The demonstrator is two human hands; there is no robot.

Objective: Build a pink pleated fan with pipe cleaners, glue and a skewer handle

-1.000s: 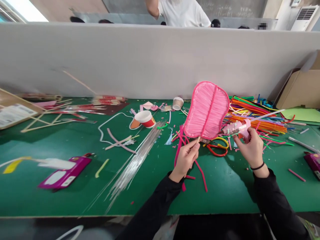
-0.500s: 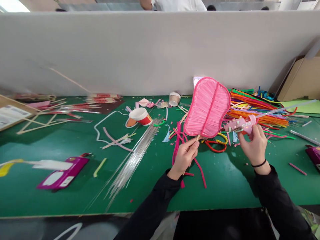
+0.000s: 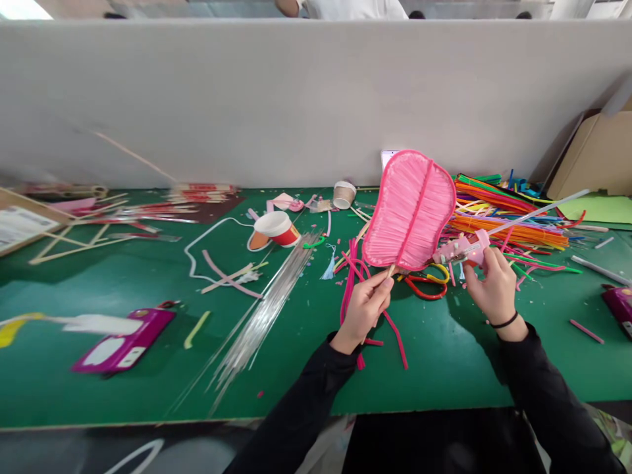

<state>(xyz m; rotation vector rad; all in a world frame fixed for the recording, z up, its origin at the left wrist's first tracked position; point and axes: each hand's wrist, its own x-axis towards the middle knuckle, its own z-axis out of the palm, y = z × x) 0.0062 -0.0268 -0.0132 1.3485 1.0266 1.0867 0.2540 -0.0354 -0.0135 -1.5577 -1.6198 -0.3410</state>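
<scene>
My left hand [image 3: 365,308] pinches the wooden handle of a pink paddle-shaped fan [image 3: 411,209] and holds it upright above the green table [image 3: 444,355]. Gripped in my right hand [image 3: 492,283] is a pink glue gun [image 3: 461,250] with a clear glue stick [image 3: 538,212] jutting out behind. Its nozzle points left at the fan's lower right edge, close to it or touching. Pink strips [image 3: 353,283] lie on the table under the fan.
A heap of coloured pipe cleaners [image 3: 503,220] lies at the right, with a cardboard box [image 3: 592,161] behind. Silver wires [image 3: 261,322], two paper cups [image 3: 279,229], a magenta tool [image 3: 126,339] and wooden sticks [image 3: 89,240] lie left. A white partition [image 3: 247,99] backs the table; a person stands behind it.
The glue gun has moved left, closer to the fan's lower right edge. The fan stays held in about the same place.
</scene>
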